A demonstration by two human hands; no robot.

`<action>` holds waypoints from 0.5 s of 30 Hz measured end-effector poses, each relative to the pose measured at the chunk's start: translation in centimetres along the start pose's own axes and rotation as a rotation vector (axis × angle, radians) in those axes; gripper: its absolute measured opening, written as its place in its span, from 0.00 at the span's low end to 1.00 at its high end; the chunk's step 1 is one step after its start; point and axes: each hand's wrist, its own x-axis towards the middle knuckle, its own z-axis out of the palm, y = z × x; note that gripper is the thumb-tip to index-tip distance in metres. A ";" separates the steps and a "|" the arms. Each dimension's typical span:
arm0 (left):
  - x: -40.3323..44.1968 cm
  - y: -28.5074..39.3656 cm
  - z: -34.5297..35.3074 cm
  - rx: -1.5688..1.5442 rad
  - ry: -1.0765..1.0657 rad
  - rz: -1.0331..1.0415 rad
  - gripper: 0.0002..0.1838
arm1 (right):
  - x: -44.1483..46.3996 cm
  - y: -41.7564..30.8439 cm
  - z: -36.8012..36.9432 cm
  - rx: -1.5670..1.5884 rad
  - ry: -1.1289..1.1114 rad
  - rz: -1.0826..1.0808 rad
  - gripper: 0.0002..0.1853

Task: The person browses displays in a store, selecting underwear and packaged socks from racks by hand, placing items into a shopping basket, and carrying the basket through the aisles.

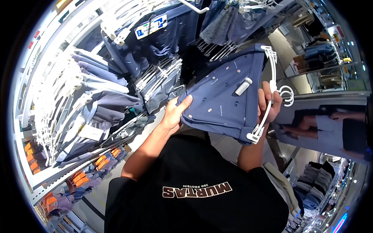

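Dark blue shorts [221, 101] with small scattered prints are held up in front of my chest, turned sideways. My left hand [175, 114] pinches their lower edge, thumb on top of the cloth. At the waistband end, my right hand [270, 103] has its fingers closed around the middle of a white clip hanger [272, 70]. The hanger's two clips grip the waistband corners, and its hook points right. A white security tag [243, 86] is fixed to the cloth near the waistband. Part of my right palm is hidden behind the hanger and shorts.
Racks of hanging shorts [112, 105] on white hangers fill the left side. More dark blue shorts [171, 35] with a price label [151, 27] hang ahead. A poster panel [322, 124] stands at right. Folded clothes [316, 178] are stacked at lower right.
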 end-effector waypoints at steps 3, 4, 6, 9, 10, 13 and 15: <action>0.4 -1.0 -1.4 -0.129 -0.126 0.026 0.31 | 0.2 0.3 0.6 0.027 0.028 -0.034 0.17; 0.6 -1.3 -1.8 -0.189 -0.195 0.044 0.33 | 0.6 0.3 1.1 0.006 0.035 -0.032 0.17; 1.1 -2.2 -2.5 -0.001 -0.333 0.105 0.48 | 1.1 0.1 1.2 -0.019 0.202 -0.015 0.17; 1.9 -4.0 -2.1 0.228 -0.389 0.066 0.57 | 2.9 1.3 2.2 -0.096 0.439 -0.060 0.17; 2.3 -4.3 -2.1 0.616 -0.368 0.175 0.55 | 3.6 1.8 2.7 -0.140 0.512 -0.078 0.16; 1.5 -5.1 -0.9 0.552 -0.316 -0.019 0.36 | 4.4 3.0 3.2 -0.214 0.587 -0.153 0.13; 1.7 -6.3 -1.5 0.322 -0.195 -0.116 0.29 | 4.7 3.2 3.4 -0.231 0.645 -0.192 0.12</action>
